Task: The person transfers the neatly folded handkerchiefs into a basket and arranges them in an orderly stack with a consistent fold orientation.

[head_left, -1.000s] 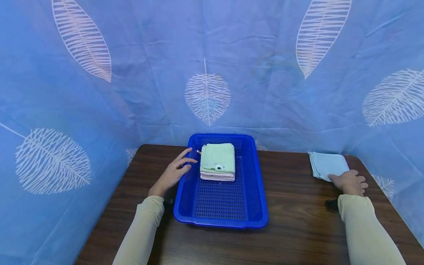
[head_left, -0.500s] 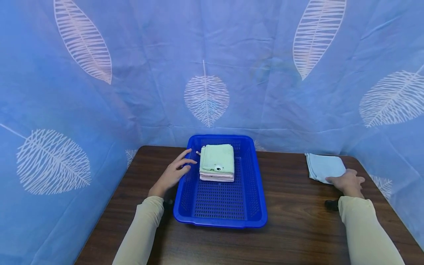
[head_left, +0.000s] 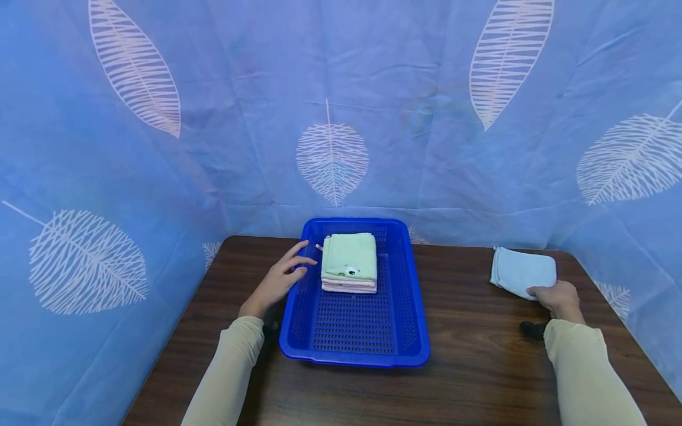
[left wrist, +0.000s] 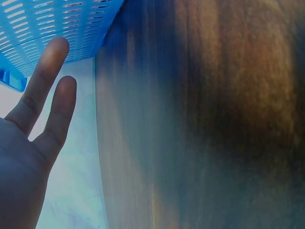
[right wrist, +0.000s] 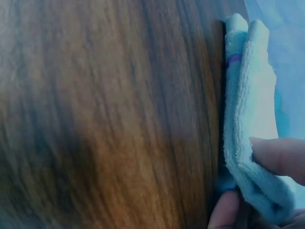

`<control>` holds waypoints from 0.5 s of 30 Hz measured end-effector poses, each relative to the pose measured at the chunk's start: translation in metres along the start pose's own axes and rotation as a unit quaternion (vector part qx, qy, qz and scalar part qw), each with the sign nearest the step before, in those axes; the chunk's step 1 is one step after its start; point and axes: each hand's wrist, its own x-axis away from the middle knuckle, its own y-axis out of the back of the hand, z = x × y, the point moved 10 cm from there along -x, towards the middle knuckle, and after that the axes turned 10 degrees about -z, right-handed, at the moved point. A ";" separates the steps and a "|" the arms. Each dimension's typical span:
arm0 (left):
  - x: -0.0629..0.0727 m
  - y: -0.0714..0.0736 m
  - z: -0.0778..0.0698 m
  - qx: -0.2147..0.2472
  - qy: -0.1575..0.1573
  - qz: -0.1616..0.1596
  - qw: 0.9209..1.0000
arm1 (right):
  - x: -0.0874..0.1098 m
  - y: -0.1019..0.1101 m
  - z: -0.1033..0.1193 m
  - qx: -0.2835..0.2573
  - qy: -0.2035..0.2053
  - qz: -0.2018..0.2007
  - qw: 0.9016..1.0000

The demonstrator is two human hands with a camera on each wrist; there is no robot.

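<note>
A folded light-blue towel (head_left: 524, 271) lies at the right of the table. My right hand (head_left: 559, 299) pinches its near right corner; in the right wrist view the thumb is on top of the towel (right wrist: 250, 95) and fingers are underneath. A blue plastic basket (head_left: 354, 358) stands in the middle, with a small stack of folded towels (head_left: 350, 254) inside, pale green on top and pinkish below. At the basket's left rim my left hand (head_left: 274, 284) is held with fingers spread, and nothing is in it. The left wrist view shows two of its fingers (left wrist: 62, 102) close to the basket wall (left wrist: 52, 28).
The dark wood table (head_left: 479, 355) carries the basket and the towel. A blue cloth backdrop (head_left: 405, 148) with white leaf prints hangs right behind and beside the table. A small black item (head_left: 533, 330) is at the right wrist.
My right hand's fingers, spread beside the light-blue towel before, have slipped under its near right corner and now grip it. That edge has lifted slightly. The left hand stays in place.
</note>
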 end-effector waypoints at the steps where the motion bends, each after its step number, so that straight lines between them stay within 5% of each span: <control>1: 0.000 0.000 0.000 0.001 0.002 0.000 1.000 | 0.000 0.000 0.001 -0.002 0.001 -0.003 1.000; 15: 0.001 -0.002 0.000 0.008 0.003 0.000 1.000 | 0.000 0.000 0.010 -0.147 -0.002 -0.020 0.989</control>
